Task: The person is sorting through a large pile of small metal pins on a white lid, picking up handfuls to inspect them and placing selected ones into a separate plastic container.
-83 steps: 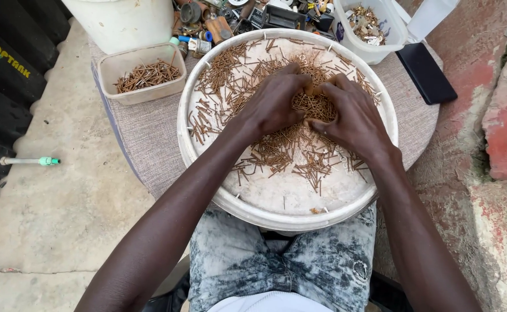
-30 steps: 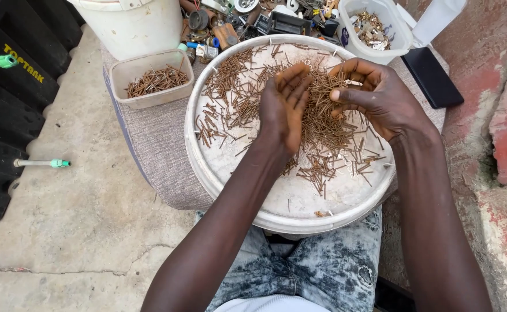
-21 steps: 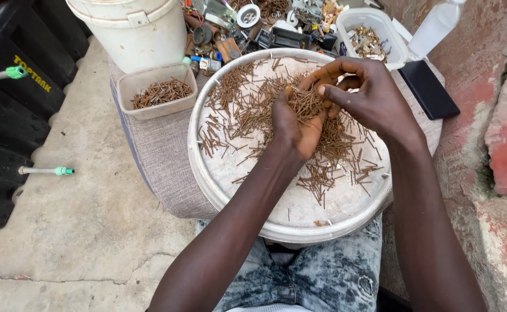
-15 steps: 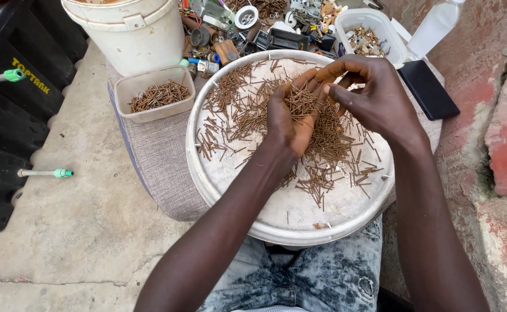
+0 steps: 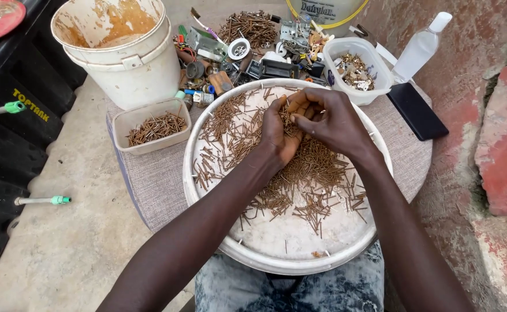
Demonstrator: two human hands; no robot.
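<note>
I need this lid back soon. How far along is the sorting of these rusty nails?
Done: a small pile lies in the rectangular beige plastic tub. In hand: the left hand cups a bunch of rusty nails, and the right hand picks at it. Left: most nails lie scattered on the round white lid.

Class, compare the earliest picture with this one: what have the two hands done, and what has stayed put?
Both hands lifted off the nail heap; the left hand now cups a bunch of nails while the right hand picks at it. The round tray and small tub stayed.
</note>
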